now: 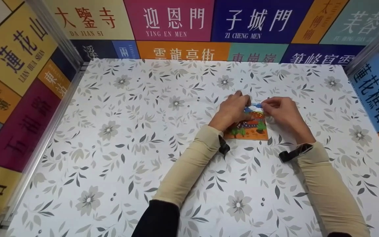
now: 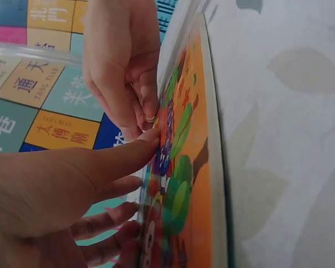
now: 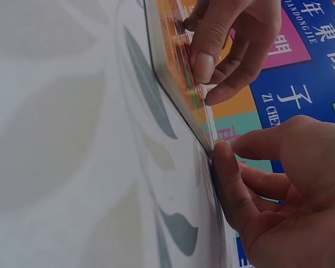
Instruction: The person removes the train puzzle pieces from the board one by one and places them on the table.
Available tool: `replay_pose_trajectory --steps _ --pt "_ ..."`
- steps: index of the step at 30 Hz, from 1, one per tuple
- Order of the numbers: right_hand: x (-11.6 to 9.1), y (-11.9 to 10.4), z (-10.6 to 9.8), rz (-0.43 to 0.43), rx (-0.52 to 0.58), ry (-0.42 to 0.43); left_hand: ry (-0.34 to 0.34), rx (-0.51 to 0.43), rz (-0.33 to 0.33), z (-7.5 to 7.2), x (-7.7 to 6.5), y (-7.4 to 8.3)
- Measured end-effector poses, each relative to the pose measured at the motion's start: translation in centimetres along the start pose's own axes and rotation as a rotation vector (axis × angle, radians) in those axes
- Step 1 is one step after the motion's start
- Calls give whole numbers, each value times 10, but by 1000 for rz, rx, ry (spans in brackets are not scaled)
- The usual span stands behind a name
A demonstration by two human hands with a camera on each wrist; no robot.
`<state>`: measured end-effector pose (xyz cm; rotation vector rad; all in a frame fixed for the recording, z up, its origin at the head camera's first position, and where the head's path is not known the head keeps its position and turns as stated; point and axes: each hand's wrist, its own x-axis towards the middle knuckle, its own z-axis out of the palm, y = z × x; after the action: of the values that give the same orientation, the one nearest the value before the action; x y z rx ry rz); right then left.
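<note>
A colourful picture board [image 1: 251,126] lies on the flowered table [image 1: 137,184].
The left hand [image 1: 233,110], fingers spread, touches its surface; the right hand [image 1: 284,111] pinches its far right corner.

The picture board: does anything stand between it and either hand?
Nothing visible does. The left hand touches the picture board directly, and the right hand has its fingertips right at the far right corner, with no object in between.

L grip [image 1: 231,110] nr R grip [image 1: 284,111]
</note>
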<state>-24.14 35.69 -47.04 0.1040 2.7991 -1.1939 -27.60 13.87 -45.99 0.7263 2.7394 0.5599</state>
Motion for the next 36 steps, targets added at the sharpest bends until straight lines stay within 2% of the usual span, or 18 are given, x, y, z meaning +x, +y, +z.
replay_pose_trajectory --steps 6,11,19,25,30,36 --pt "1 -1 0 34 -9 -15 -2 11 -8 -2 2 3" --pt "0 -1 1 47 -19 -17 -12 -3 23 -1 3 -3" --pt "1 -1 2 38 -5 -14 -33 -67 43 -1 5 -7" --pt "2 0 1 10 -13 1 -7 13 1 -3 1 2" --pt "2 1 1 -11 -9 12 18 101 1 -3 -1 8" --pt "1 1 1 -8 3 5 6 80 44 -2 2 2"
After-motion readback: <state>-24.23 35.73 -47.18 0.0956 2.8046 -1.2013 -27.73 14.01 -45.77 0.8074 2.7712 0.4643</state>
